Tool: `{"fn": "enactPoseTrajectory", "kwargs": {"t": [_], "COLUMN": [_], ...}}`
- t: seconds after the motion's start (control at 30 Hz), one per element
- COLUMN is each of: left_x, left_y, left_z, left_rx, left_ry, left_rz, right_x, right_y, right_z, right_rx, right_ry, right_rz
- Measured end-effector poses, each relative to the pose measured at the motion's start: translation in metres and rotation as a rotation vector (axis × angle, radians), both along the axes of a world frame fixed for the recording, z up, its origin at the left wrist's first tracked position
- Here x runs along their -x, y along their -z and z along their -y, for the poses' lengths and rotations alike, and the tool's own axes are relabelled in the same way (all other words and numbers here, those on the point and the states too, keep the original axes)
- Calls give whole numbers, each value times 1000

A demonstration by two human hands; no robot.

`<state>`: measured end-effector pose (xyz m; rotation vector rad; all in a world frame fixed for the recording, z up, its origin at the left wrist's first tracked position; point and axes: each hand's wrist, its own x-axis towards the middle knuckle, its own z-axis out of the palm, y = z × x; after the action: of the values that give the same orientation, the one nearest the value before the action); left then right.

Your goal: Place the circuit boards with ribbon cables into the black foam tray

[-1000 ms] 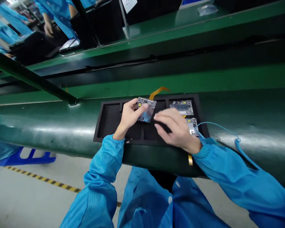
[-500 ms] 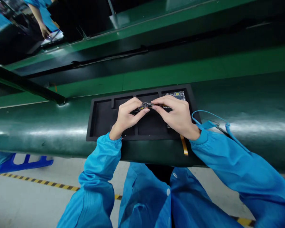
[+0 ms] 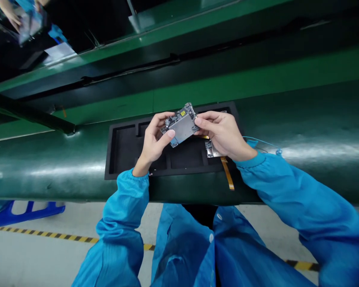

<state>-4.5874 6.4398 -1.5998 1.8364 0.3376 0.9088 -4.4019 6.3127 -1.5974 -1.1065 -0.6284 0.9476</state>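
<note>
A small circuit board (image 3: 182,124) with a grey metal shield is held up above a black compartment tray (image 3: 119,151). My left hand (image 3: 153,141) pinches its left edge and my right hand (image 3: 223,133) pinches its right edge; the board is tilted with its face toward me. Under my right hand another circuit board (image 3: 211,149) lies in the tray, with an orange flex ribbon (image 3: 227,173) running off the tray's front edge. Both arms wear blue sleeves.
The tray rests on a dark green conveyor belt (image 3: 48,167). A thin blue cord (image 3: 265,143) trails from my right wrist. A green frame bar (image 3: 26,113) crosses at left. Another person's hands (image 3: 10,12) work far top left. Floor with yellow-black tape (image 3: 48,236) lies below.
Both hands have lifted the board off the tray and turned it from edge-on to face-up. The view has shifted a little, so the tray sits lower in the picture.
</note>
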Motion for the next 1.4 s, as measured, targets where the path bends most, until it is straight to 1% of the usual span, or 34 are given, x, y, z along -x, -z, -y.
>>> {"fn": "enactPoseTrajectory", "kwargs": {"t": [0.07, 0.13, 0.2, 0.23, 0.37, 0.53, 0.8, 0.9, 1.07, 1.23, 1.4], "left_x": [-1, -2, -3, -3, -4, -5, -5, -5, -6, -5, -5], "left_y": [3, 6, 8, 8, 5, -2, -2, -1, 3, 3, 1], "left_z": [0, 2, 5, 6, 9, 12, 13, 12, 9, 8, 10], "left_rx": [143, 266, 342, 355, 315, 377, 401, 385, 336, 278, 233], "left_ry": [92, 179, 223, 219, 144, 197, 188, 164, 127, 45, 40], "left_rz": [-33, -71, -103, -111, -73, -96, -78, -64, -32, -74, -93], "right_x": [-1, -2, -1, -1, 1, 1, -3, -3, -2, -2, -3], "right_y": [5, 9, 11, 11, 7, 2, -4, -4, 0, 3, 1], "right_z": [-3, -4, -3, -3, -2, 0, 1, 0, -2, -3, -2], "right_rx": [18, 25, 18, 10, -10, -5, -36, -56, -70, -57, -42], "right_ry": [-23, -43, -64, -73, -89, -68, -117, -115, -57, -25, -28], "right_rz": [-114, -172, -190, -191, -179, -164, -89, -42, 46, 107, 153]}}
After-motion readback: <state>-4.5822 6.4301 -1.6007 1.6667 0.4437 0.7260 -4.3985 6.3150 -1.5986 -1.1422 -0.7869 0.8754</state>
